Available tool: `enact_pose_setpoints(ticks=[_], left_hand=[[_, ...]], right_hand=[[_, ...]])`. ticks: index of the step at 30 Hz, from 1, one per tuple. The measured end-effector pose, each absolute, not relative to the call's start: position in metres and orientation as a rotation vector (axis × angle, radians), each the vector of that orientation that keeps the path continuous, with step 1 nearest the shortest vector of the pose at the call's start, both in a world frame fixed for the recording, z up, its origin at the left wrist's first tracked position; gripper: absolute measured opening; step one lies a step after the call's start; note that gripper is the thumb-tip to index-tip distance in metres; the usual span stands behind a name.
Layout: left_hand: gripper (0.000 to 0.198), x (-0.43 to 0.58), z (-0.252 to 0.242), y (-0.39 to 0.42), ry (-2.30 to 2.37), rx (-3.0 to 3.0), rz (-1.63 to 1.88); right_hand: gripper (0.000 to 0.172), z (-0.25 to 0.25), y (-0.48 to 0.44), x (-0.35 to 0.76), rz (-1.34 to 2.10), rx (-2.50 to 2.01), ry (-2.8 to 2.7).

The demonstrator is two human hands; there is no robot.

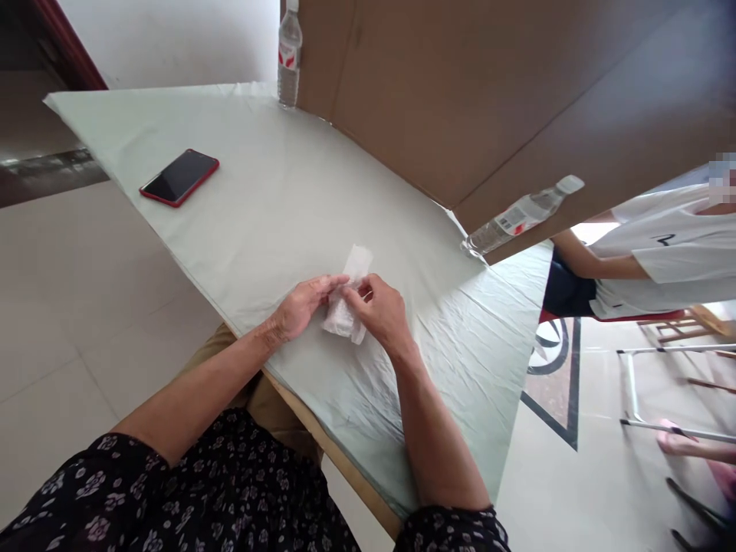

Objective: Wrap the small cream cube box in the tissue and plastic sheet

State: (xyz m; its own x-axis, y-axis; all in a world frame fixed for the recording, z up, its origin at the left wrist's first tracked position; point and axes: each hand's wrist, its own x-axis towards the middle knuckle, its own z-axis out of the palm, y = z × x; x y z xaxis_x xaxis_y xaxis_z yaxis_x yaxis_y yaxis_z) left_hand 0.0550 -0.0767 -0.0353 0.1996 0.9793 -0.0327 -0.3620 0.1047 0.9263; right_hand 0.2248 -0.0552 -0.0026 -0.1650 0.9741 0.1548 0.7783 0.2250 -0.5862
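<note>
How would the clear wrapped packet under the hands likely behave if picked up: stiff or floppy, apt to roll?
The packet would probably be floppy at its far end, where a thin flap sticks out past the fingers. Its crinkled wrapping would likely give when squeezed. It seems unlikely to roll, looking flattish on the cloth.

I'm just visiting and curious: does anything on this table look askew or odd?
Nothing looks spilled. The tablecloth is rumpled on the right, unlike the smoother part around the phone. The bottle on the right slants in the picture, but the seated person does too, so that may just be the camera.
</note>
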Motion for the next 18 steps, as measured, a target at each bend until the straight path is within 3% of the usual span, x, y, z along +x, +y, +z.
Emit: enact_pose_setpoints(ticks=[5,12,18], left_hand=[[0.052,0.051,-0.036,-0.075,0.960,1.017,1.250],[0.044,0.059,-0.038,-0.083,1.559,1.713,1.351],[0.003,0.055,-0.044,-0.078,1.631,1.686,1.286]], right_hand=[[0.019,-0.006,-0.042,0.240,0.868,-1.427,-1.628],[0.030,-0.025,-0.040,0.253,1.439,-1.212,-1.173],[0.029,-0.031,-0.039,0.248,1.380,-1.214,-1.093]])
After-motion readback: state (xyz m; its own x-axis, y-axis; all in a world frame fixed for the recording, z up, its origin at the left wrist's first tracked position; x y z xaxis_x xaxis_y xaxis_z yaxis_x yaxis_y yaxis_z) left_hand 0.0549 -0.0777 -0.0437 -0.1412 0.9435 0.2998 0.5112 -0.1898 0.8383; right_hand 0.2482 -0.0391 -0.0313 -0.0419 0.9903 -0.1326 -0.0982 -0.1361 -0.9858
